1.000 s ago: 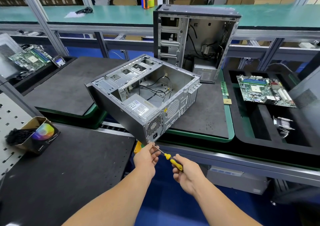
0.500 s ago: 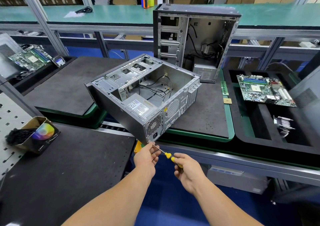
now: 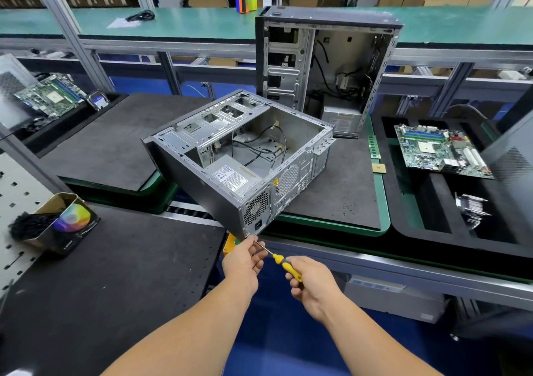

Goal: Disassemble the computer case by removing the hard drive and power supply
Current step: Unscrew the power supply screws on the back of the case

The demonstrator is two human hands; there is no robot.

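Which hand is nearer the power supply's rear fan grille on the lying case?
Left. The left hand pinches the screwdriver shaft just below the fan grille; the right hand grips the yellow handle, farther back.

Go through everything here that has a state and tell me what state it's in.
Near computer case: on its side, side panel off.
Power supply: inside near case.
Far computer case: upright, open.
Screwdriver: tip at near case's rear corner.
Right hand: grips screwdriver handle.
Left hand: pinches screwdriver shaft.
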